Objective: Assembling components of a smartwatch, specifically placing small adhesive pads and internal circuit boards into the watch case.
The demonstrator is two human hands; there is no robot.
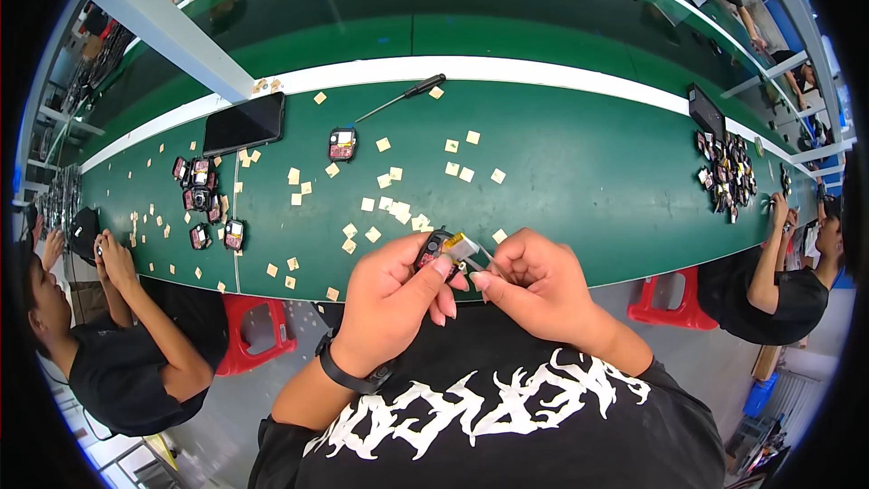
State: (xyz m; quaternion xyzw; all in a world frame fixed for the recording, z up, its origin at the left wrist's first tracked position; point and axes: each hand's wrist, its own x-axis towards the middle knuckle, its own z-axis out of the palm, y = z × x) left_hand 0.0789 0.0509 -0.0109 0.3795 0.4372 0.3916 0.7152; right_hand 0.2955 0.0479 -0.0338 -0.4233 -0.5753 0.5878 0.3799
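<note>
My left hand (391, 288) is closed round a small black electronic device (429, 254) with its inside exposed, held just over the near edge of the table. A silver pouch battery with yellow tape (463, 246) stands tilted up from the device, and my left thumb presses beside it. Close on its right, my right hand (543, 285) pinches slim metal tweezers (491, 262), whose tips point toward the battery and device. Where exactly the tips touch cannot be made out.
Small cream square pads (398, 209) lie scattered over the green table (579, 163). Farther off are a screwdriver (407, 95), one opened device (343, 144) and a black phone-like slab (244, 125). Device clusters lie left (200, 183) and right (727, 177). Co-workers sit on both sides.
</note>
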